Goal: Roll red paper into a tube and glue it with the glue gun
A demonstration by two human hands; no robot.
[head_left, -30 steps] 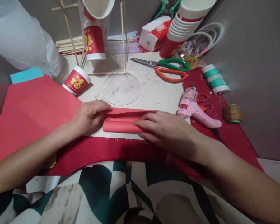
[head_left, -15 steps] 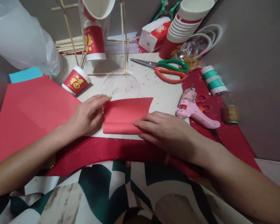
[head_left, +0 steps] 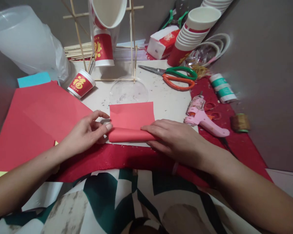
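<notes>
A small red paper sheet (head_left: 132,117) lies on the white board (head_left: 168,100), its near edge curled into a roll. My left hand (head_left: 88,133) pinches the roll's left end with thumb and fingertips. My right hand (head_left: 175,138) lies flat on the roll's right end, fingers stretched and pressing it down. A clear round plastic lid (head_left: 128,91) sits just behind the sheet.
Large red paper sheets (head_left: 39,117) lie at left by a tipped red paper cup (head_left: 81,84). Scissors (head_left: 175,75), a pink glue gun (head_left: 203,115), tape rolls (head_left: 222,87), a stack of cups (head_left: 190,35) and a bamboo-stick frame (head_left: 132,42) stand behind and right.
The far flap of the red sheet has unfolded and now lies flat. My left hand slid from on top of the paper to the roll's left end and pinched it.
</notes>
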